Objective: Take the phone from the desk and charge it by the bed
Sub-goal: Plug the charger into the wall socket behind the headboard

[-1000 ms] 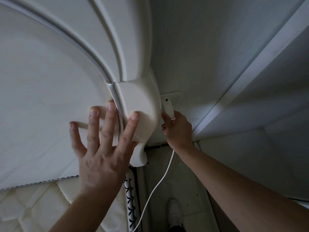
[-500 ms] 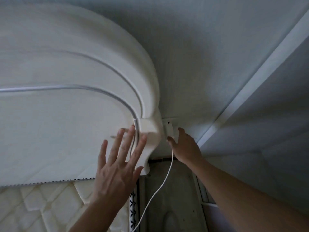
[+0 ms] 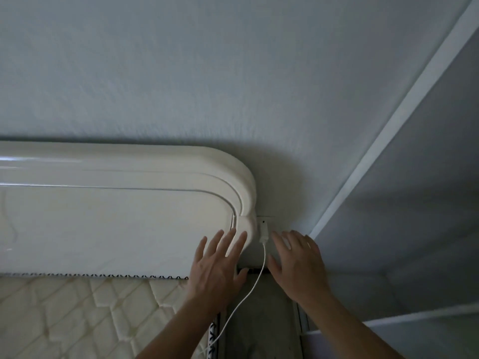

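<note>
White charger plug (image 3: 263, 230) sits in the wall socket beside the headboard (image 3: 129, 224), long axis upright, its cable (image 3: 248, 291) trailing down toward the floor. Since a moment ago the right hand (image 3: 298, 265) has let go and drawn back, grip spread, empty. The left hand (image 3: 217, 265) lies flat, fingers open, against the headboard edge. The phone is out of view.

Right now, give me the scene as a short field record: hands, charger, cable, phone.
left hand: open, fingers spread, over the headboard corner
right hand: open, holding nothing, just right of the charger
charger: white, at the wall outlet beside the headboard
cable: white, hangs from the charger, runs down between the hands
phone: not in view
mattress: quilted, lower left
</note>
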A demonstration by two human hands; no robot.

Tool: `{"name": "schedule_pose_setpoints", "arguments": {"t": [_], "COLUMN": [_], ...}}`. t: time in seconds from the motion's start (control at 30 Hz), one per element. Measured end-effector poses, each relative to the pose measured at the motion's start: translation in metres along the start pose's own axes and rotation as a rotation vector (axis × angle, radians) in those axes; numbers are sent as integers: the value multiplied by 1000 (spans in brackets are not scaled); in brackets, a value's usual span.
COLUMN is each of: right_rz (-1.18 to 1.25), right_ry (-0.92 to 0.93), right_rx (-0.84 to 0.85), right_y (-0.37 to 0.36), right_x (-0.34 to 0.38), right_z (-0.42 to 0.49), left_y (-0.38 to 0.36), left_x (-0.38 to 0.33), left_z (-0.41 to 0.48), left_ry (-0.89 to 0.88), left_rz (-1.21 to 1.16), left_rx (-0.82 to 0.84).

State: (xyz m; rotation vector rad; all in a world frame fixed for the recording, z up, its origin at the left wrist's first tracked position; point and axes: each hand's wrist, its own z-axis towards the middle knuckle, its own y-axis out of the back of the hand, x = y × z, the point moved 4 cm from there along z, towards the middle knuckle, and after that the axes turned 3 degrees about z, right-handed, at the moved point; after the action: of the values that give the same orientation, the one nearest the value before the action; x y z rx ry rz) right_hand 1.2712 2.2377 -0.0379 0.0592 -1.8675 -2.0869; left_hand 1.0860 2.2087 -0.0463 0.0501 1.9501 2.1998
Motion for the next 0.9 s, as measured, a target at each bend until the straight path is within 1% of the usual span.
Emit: {"name": "schedule_pose_setpoints", "arguments": {"t": [0.1,0.27,0.4,0.53,0.63,0.7,0.9], "right_rz": [-18,-24,-28,-13,10,29,102], "right_ry": [17,50,45,103,177,248,542], "right_rx": [-9,-76,-109,-68,-39,-40,17], "right_y": [31,68,80,75,65,56,29], "right_x": [12,29,44,75,109,136,233], "right_z": [-16,-35,-43,-45,-43,-40,-35], "left_y": [24,52,62,67,71,74,86], "left_x": [-8,-6,5,24,48,68,117], "left_z": [-15,-32,-47,-70,-98,-122,-208], "left_ry": [19,56,92,155,249,345,668], "left_rz": [-26,-34,-39,-28,-5,1,20], "left_rx": [-18,-40,-79,-120,-126,-125,-128]}}
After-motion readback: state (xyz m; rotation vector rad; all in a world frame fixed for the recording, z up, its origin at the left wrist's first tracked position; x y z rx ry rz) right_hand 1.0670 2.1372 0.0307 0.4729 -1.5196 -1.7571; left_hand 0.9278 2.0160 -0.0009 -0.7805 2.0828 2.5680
